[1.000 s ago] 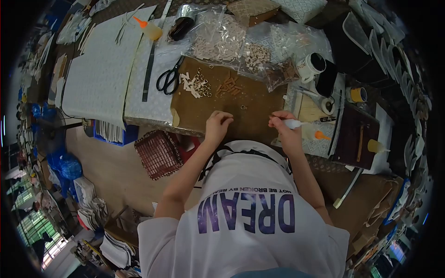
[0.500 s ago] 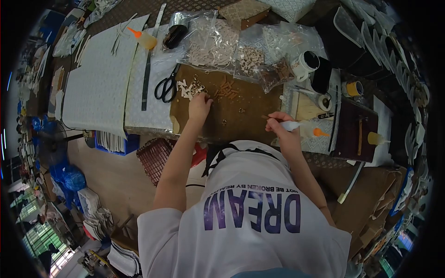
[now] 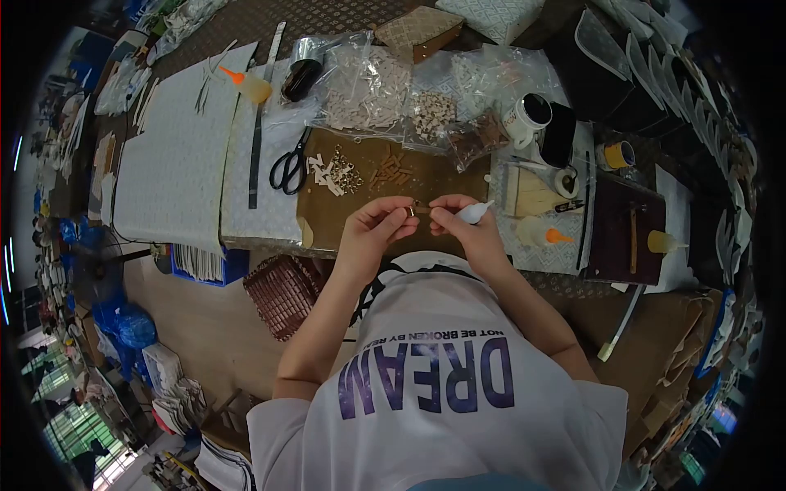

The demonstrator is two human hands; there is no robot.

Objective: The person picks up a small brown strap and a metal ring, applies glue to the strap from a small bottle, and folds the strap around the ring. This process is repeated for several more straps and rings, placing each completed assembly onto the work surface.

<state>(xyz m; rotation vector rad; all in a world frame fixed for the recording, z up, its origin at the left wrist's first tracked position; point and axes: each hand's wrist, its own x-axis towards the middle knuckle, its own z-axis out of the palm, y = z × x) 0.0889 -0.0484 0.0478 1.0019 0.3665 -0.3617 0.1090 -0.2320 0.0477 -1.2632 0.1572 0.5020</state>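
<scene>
Over the brown work mat (image 3: 323, 221), my left hand (image 3: 374, 231) pinches a small gold metal fitting (image 3: 412, 211) between thumb and fingers. Facing it closely, my right hand (image 3: 473, 231) has a short brown strip (image 3: 423, 210) at its fingertips. A small white squeeze bottle (image 3: 473, 213) is also tucked in that right hand, its nozzle pointing up and to the right. Beyond the hands lie a pile of gold fittings (image 3: 350, 175), some white strips (image 3: 322, 172) and a heap of brown strips (image 3: 391, 170).
Black scissors (image 3: 288, 170) lie left of the mat, beside a dark ruler (image 3: 256, 155). Plastic bags (image 3: 368, 86) of small pieces line the back. A white mug (image 3: 524, 119), a black phone (image 3: 558, 135) and an orange-tipped bottle (image 3: 536, 231) are on the right.
My left hand has come away from the gold pile toward my body, now with a gold fitting. My right hand has moved left with the bottle and brown strip to meet it.
</scene>
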